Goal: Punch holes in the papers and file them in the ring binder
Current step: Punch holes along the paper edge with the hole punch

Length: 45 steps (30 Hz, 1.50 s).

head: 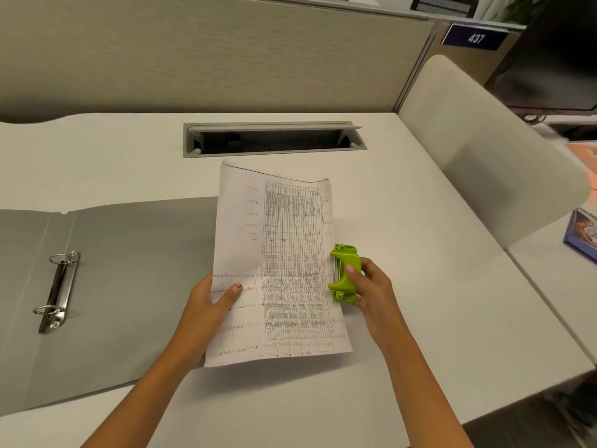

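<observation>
Binder (135, 270) crowds left — rt desk (436, 302) open.

"437" on the blue partition sign (475, 37)

Two hands (206, 305) (374, 292), one paper (284, 240), one hole punch (345, 273), one ring binder (129, 270)

Glossy green plastic punch (345, 273), thin matt paper (277, 270), matt grey card binder (129, 270) with shiny metal rings (58, 286), smooth matt surface (420, 221)
</observation>
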{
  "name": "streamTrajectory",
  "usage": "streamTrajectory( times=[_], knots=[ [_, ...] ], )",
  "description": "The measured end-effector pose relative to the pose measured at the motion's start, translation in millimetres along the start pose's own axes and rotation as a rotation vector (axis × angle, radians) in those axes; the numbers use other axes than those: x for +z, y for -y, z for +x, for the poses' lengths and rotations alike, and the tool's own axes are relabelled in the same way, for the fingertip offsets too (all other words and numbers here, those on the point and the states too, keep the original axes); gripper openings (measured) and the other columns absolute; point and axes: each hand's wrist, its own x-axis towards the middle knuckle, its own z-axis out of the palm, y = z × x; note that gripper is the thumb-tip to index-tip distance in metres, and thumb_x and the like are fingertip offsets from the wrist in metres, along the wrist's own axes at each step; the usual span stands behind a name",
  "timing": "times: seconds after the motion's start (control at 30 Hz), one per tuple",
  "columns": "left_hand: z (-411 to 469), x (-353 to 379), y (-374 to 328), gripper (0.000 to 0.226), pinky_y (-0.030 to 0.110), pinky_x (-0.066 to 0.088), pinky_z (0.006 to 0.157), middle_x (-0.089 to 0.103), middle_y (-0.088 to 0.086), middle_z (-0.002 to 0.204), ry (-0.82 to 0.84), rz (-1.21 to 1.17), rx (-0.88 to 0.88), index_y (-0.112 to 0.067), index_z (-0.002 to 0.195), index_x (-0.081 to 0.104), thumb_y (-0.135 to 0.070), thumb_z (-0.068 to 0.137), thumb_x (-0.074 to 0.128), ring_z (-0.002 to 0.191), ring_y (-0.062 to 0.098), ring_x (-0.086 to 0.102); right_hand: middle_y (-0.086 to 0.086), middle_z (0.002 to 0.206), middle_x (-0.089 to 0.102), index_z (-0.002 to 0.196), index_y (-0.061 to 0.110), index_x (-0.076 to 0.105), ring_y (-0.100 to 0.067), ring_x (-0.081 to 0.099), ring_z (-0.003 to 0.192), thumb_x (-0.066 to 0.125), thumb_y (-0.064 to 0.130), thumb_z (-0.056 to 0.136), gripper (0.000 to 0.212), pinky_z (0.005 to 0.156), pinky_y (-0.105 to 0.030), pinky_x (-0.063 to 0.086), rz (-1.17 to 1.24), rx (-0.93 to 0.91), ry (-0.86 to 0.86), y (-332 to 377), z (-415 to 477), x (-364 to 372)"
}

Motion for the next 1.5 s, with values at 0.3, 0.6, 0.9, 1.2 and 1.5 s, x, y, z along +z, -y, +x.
streamTrajectory(
  times=[0.3,0.6,0.9,1.2,1.5],
  knots=[
    [1,-2,3,0.015,0.051,0.059,0.076,0.074,-0.001,0.100,-0.018,0.000,0.006,-0.027,0.108,0.061,-0.022,0.094,0.058,0.084,0.024,0.073,-0.005,0.096,0.067,0.113,0.004,0.058,-0.018,0.065,0.076,0.061,0.016,0.087,0.029,0.064,-0.034,0.057,0.086,-0.052,0.020,-2,-6,3],
    [3,-2,6,0.018,0.049,0.059,0.075,0.074,0.000,0.102,-0.008,-0.003,-0.004,-0.024,0.111,0.059,-0.024,0.093,0.059,0.084,0.023,0.073,-0.003,0.094,0.068,0.112,0.005,0.058,-0.018,0.064,0.077,0.062,0.014,0.087,0.027,0.066,-0.034,0.057,0.040,-0.071,0.017,-9,-6,2],
    [8,7,32,0.081,0.041,0.043,0.102,0.037,0.002,0.141,-0.182,0.295,0.328,-0.025,0.146,0.014,-0.011,0.086,0.067,0.126,0.021,0.047,-0.005,0.094,0.066,0.100,0.013,0.067,-0.029,0.061,0.079,0.071,0.020,0.077,0.024,0.077,-0.054,0.053,-0.033,-0.065,0.029,-15,-3,2],
    [34,29,35,0.063,0.039,0.012,0.114,0.017,0.006,0.156,-0.145,0.830,0.744,-0.023,0.138,0.036,-0.020,0.084,0.068,0.143,0.023,0.019,0.001,0.093,0.064,0.097,0.015,0.066,-0.024,0.059,0.084,0.077,0.030,0.074,0.030,0.078,-0.049,0.053,-0.127,-0.029,0.028,-16,1,1],
    [120,75,-11,0.048,0.055,0.026,0.110,0.030,0.000,0.156,0.202,1.162,1.083,-0.028,0.131,0.052,-0.010,0.088,0.064,0.143,0.032,0.024,0.005,0.092,0.063,0.100,0.011,0.064,-0.011,0.058,0.083,0.070,0.036,0.073,0.037,0.067,-0.021,0.049,-0.201,-0.053,0.051,-13,4,3]
  ],
)
